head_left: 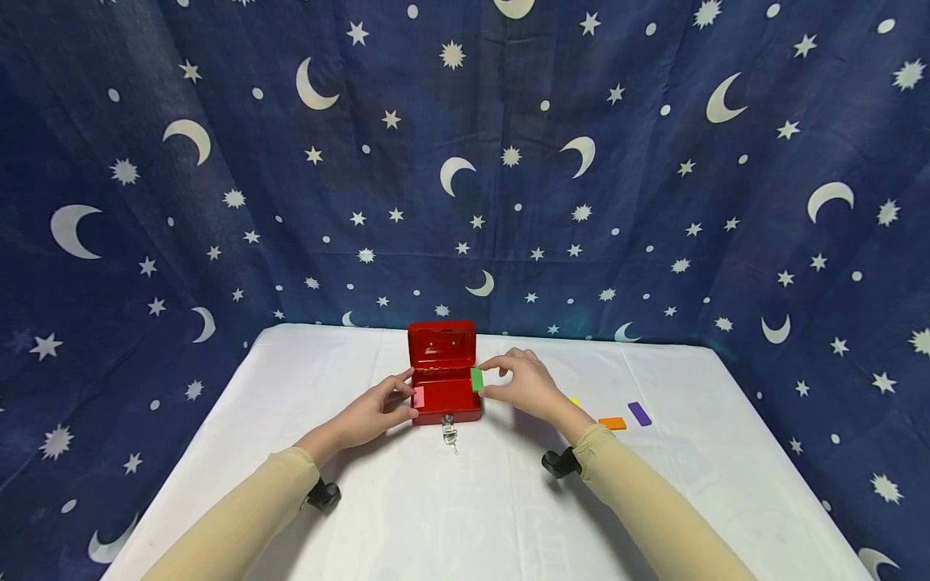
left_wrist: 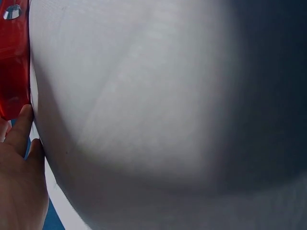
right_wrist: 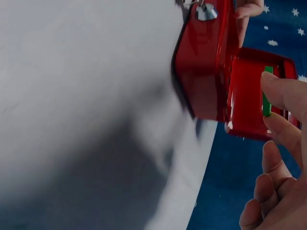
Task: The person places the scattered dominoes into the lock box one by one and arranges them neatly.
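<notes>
A small red metal cash box [head_left: 446,395] sits on the white table with its lid [head_left: 441,345] raised; a lock with a key [head_left: 450,432] is at its front. My left hand [head_left: 372,413] holds the box's left end, thumb at the front corner and index finger near the hinge. Just inside that end shows a pink block [head_left: 418,397]. Between thumb and index finger, my right hand [head_left: 521,381] pinches a flat green block [head_left: 476,379] at the box's right rim. The right wrist view shows that green block edge-on, with the other fingers apart from it.
Right of the right hand, an orange block [head_left: 613,423] and a purple block [head_left: 639,414] lie on the table [head_left: 450,516]. A yellow block [head_left: 575,401] is mostly hidden behind the right wrist. A dark blue curtain [head_left: 501,218] with moons and stars hangs behind the table.
</notes>
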Motion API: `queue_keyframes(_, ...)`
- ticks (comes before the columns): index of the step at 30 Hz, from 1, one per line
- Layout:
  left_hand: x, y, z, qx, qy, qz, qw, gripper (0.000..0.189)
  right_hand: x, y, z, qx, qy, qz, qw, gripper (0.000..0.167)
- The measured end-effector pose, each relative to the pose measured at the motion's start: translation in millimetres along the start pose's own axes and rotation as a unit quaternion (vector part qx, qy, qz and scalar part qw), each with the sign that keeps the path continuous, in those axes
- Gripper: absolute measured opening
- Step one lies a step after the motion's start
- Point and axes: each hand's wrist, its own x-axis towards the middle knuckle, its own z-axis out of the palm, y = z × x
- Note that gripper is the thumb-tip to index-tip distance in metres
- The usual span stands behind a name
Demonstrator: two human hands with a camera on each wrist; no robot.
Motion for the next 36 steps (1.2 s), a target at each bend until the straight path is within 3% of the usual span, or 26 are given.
queue_keyframes(11,-0.2,-2.2,0.7,-0.005,0.001,0.002,1.0000,0.040,17.3,-23.2,16.3,-0.019,-0.027,-0.006,0.9994,0.042)
queue_keyframes(23,0.2,-2.0,0.5,0.005,0.001,0.015,0.9999,0.038,28.9,-38.8,35.1,-0.048,-0.029,-0.027,0.9981,0.042)
queue_keyframes(36,0.5,0.1,-0.4,0.014,-0.001,-0.009,0.9999,0.039,39.4,-49.6,53.7,-0.104,-0.054,-0.040,0.9923,0.041)
